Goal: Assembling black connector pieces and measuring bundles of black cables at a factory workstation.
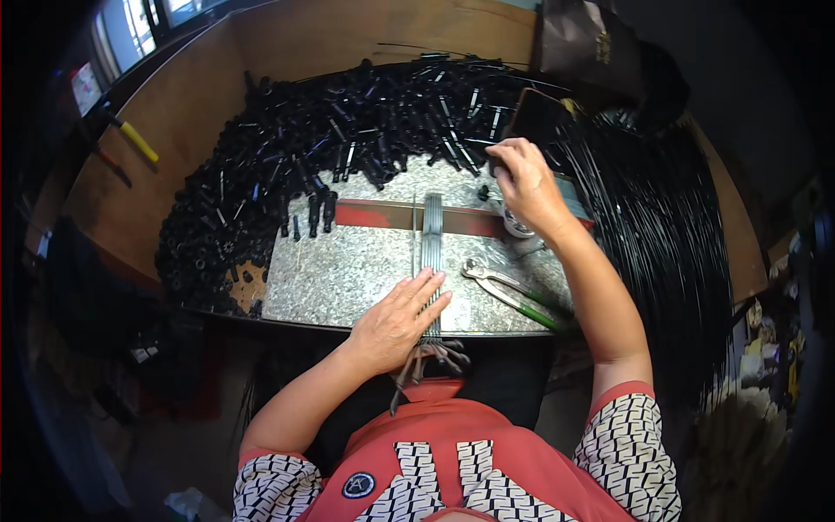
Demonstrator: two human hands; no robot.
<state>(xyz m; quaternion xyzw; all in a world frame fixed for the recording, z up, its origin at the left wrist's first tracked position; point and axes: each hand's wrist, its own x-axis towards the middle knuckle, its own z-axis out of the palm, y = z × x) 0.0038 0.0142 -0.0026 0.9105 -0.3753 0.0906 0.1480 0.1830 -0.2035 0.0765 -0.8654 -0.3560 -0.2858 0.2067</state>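
My left hand [396, 322] lies with its fingers stretched over a bundle of thin grey metal rods [432, 228]. The rods rest across a flat red and brown bar [374, 214], and their dark, bulbous lower ends [432, 355] stick out past the near table edge. My right hand [529, 184] is raised at the right, fingers curled and closed together; whatever is between the fingertips I cannot make out. Partly under it stands a small white round container [517, 224]. Pincers [500, 285] with green handles lie right of the bundle.
A large heap of black tubular parts [348, 122] covers the back and left of the speckled stone slab [322, 278]. Long black rods [644, 226] hang over the right side. A dark rectangular device [537, 115] leans behind my right hand. A wooden wall [187, 104] borders the table.
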